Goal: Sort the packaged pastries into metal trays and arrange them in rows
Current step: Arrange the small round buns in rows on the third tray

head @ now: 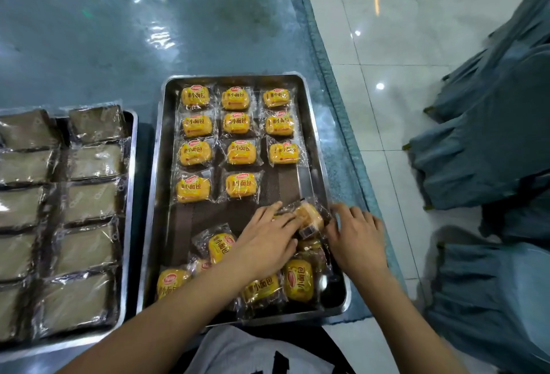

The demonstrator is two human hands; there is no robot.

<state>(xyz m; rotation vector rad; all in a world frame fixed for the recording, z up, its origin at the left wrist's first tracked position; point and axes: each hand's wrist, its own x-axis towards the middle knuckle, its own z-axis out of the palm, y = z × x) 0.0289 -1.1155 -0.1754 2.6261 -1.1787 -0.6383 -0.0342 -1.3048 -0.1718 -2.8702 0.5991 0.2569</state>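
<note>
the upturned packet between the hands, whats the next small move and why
Probably turn the upturned packet label-up and set it in the open right-hand spot of the fourth row. That row has two yellow packets, the three rows above have three each, and this packet shows its pale underside and barcode. The left hand lies over it; the right hand touches its edge.

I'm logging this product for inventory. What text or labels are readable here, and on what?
"小面包": large brown characters on each yellow pastry pack in the right metal tray.
Red oval brand logo above it: too small to read.
Barcode label on the flipped pack between the hands: blurred.
Brown packs in the left tray: no readable text.
</note>
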